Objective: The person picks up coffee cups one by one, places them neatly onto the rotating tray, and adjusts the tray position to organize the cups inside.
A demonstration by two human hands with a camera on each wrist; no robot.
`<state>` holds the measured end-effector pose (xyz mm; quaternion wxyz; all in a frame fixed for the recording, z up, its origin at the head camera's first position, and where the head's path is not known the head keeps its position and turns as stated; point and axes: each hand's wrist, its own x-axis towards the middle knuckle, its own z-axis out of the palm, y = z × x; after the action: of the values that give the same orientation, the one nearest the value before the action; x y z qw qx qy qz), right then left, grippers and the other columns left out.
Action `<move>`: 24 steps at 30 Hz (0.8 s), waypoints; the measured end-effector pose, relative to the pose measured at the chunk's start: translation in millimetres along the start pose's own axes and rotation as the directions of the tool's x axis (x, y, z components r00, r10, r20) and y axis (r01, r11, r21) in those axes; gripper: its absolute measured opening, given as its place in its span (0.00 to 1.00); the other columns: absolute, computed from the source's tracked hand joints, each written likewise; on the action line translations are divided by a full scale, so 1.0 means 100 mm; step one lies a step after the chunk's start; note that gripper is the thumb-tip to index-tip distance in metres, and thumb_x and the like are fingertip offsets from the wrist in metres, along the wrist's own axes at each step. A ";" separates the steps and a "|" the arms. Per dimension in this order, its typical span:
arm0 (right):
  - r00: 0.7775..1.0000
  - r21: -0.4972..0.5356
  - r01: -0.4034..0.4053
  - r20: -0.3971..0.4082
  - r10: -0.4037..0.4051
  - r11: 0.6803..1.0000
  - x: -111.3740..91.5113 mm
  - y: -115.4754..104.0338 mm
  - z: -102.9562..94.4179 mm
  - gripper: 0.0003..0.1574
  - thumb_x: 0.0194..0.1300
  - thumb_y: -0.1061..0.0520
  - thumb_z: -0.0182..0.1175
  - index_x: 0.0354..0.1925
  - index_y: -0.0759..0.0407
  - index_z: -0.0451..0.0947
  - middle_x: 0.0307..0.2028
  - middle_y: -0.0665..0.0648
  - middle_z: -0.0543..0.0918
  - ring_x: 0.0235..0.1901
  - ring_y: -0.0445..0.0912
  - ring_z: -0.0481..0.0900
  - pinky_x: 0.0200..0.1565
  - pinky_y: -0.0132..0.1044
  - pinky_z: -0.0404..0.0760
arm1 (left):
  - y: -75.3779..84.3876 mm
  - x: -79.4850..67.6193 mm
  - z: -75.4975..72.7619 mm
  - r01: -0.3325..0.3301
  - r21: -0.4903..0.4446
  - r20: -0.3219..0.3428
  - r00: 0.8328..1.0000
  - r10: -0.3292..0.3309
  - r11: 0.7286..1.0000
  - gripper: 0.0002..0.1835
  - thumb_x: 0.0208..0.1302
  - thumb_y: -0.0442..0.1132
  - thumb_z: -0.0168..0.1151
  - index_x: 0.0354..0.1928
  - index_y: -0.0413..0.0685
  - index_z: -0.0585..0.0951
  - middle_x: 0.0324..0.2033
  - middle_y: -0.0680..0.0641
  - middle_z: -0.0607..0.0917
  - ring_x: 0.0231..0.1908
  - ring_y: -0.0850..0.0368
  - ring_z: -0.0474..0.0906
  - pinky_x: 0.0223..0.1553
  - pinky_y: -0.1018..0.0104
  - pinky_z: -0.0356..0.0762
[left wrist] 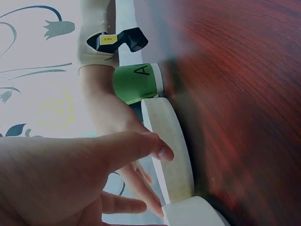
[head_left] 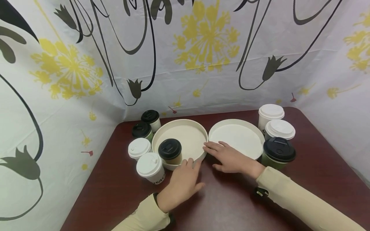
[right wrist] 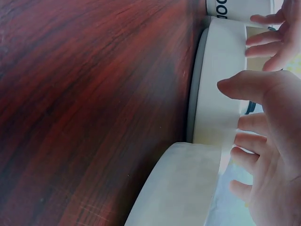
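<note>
Two round trays stand side by side on the table. Inside the left, cream tray (head_left: 192, 136) is a paper cup with a black lid (head_left: 170, 149), upright near its front left. My left hand (head_left: 183, 183) has fairly straight fingers over that tray's front rim, just right of the cup. My right hand (head_left: 231, 158) reaches across the front of the right, white tray (head_left: 235, 134), its extended fingertips close to where the two rims meet. In the right wrist view, the fingers of my right hand (right wrist: 277, 155) hover along the tray rims, gripping nothing.
Left of the cream tray stand two black-lidded cups and two white-lidded cups (head_left: 150, 166). To the right are two more white-lidded cups (head_left: 279, 129) and a green cup with a black lid (head_left: 278, 152). A patterned cloth (head_left: 162, 64) hangs behind the dark red table (head_left: 115, 199).
</note>
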<state>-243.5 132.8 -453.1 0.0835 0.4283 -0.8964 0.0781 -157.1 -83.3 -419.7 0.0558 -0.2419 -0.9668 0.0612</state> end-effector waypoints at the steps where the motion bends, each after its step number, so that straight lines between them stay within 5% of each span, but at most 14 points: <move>1: 1.000 0.001 0.002 -0.001 -0.002 1.000 0.00 0.00 0.00 0.46 0.58 0.48 0.68 0.71 0.60 0.65 0.71 0.60 0.68 0.71 0.52 0.67 0.68 0.61 0.67 | 0.00 0.00 0.00 0.009 -0.004 0.006 1.000 -0.009 1.000 0.44 0.53 0.65 0.69 0.67 0.50 0.70 0.41 0.48 0.80 0.39 0.55 0.76 0.30 0.67 0.75; 11: 1.000 -0.012 0.012 0.005 -0.012 1.000 -0.01 -0.03 0.00 0.48 0.57 0.49 0.68 0.71 0.62 0.64 0.71 0.61 0.68 0.71 0.52 0.67 0.68 0.60 0.66 | 0.02 0.00 0.03 0.026 0.003 -0.008 1.000 -0.026 1.000 0.43 0.54 0.65 0.69 0.67 0.51 0.70 0.41 0.49 0.79 0.40 0.55 0.75 0.35 0.63 0.78; 24: 1.000 -0.049 0.019 0.010 -0.018 0.999 -0.01 -0.11 -0.03 0.48 0.56 0.48 0.69 0.70 0.62 0.65 0.70 0.61 0.70 0.70 0.52 0.68 0.68 0.61 0.65 | 0.06 0.02 0.04 -0.013 -0.030 0.003 1.000 0.013 0.999 0.44 0.56 0.64 0.67 0.69 0.49 0.68 0.54 0.47 0.80 0.49 0.54 0.77 0.47 0.58 0.80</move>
<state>-234.5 127.3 -449.3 0.0902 0.4347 -0.8945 0.0532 -156.9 -77.3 -423.9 0.0502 -0.2490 -0.9660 0.0477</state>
